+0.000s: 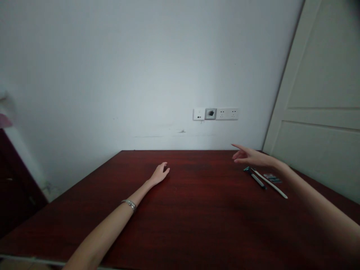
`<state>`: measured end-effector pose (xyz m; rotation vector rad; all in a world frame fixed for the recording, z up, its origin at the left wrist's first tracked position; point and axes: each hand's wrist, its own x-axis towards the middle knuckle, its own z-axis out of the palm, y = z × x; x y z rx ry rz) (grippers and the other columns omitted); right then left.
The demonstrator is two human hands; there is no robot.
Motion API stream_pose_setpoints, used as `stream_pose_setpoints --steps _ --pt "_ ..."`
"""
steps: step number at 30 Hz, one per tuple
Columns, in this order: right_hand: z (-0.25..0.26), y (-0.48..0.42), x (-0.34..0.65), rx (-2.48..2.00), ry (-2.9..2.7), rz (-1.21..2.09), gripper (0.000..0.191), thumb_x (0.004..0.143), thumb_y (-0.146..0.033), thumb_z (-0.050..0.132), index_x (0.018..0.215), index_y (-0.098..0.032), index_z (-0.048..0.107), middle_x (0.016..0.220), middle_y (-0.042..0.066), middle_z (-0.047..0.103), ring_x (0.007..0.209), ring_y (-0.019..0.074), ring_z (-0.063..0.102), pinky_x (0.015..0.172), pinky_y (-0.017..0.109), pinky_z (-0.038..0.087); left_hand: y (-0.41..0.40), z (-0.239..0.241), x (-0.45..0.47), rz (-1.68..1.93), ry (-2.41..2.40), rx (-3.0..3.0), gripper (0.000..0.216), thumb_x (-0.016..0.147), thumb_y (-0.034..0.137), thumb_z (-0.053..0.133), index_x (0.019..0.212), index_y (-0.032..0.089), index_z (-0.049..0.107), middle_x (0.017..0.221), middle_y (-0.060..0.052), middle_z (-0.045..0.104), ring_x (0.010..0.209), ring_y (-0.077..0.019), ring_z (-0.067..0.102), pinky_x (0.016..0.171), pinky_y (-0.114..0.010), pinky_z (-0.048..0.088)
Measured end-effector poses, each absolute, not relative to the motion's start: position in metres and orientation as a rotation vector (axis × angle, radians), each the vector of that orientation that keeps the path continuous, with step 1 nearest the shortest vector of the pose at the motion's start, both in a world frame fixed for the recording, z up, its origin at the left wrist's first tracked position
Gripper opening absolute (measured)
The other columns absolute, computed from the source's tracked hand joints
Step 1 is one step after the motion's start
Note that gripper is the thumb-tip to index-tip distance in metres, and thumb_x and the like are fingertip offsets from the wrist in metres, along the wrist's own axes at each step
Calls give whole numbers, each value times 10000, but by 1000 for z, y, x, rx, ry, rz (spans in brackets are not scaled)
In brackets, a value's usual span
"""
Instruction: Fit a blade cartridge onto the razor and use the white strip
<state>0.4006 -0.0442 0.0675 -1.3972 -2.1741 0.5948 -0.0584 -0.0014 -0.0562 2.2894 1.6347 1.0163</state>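
Resting left hand point(160, 174) flat and empty on worktop point(197, 210), likely as a brace; hovering right hand point(250, 156), fingers loose, gripping nothing, just above dark tool point(256, 178) and white stick point(271, 183) lying side by side

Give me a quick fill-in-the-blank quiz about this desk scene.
The left hand rests flat on the ___.
The bracelet is on the ___ wrist.
The right hand holds ___.
The black pen lies beside a ___ stick.
Missing words: table; left; nothing; white.
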Motion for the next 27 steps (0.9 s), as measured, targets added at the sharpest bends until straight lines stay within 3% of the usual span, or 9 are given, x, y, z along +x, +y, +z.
stream_pose_setpoints --steps 7,15,22,27 --pt "21 -53 318 -1343 -2507 369 786 715 -422 566 1404 -205 259 1148 106 604 1068 264 554 935 395 418 -6 -51 -62 1023 1723 2134 429 839 330 460 1194 89 475 1139 -175 587 1048 -231 563 921 -340 412" --pt "-17 -49 299 -1274 -2420 244 676 787 -498 476 1353 -146 359 1323 127 465 1202 263 444 1026 387 335 -3 -54 -64 991 1709 2226 331 800 240 496 1085 92 578 1119 -142 606 1045 -224 555 932 -335 408" --pt "-54 -49 300 -1343 -2330 103 694 831 -545 378 1379 -126 299 1368 153 399 1255 274 375 1051 422 294 -3 -53 -66 967 1713 2237 270 762 157 492 985 123 641 1067 -112 630 1017 -218 560 936 -340 408" --pt "-61 -48 307 -1377 -2351 128 690 845 -552 332 1385 -125 292 1333 150 446 1223 272 420 1036 420 321 -3 -54 -66 938 1695 2278 284 762 134 471 990 138 640 1070 -102 627 1028 -218 552 950 -350 399"
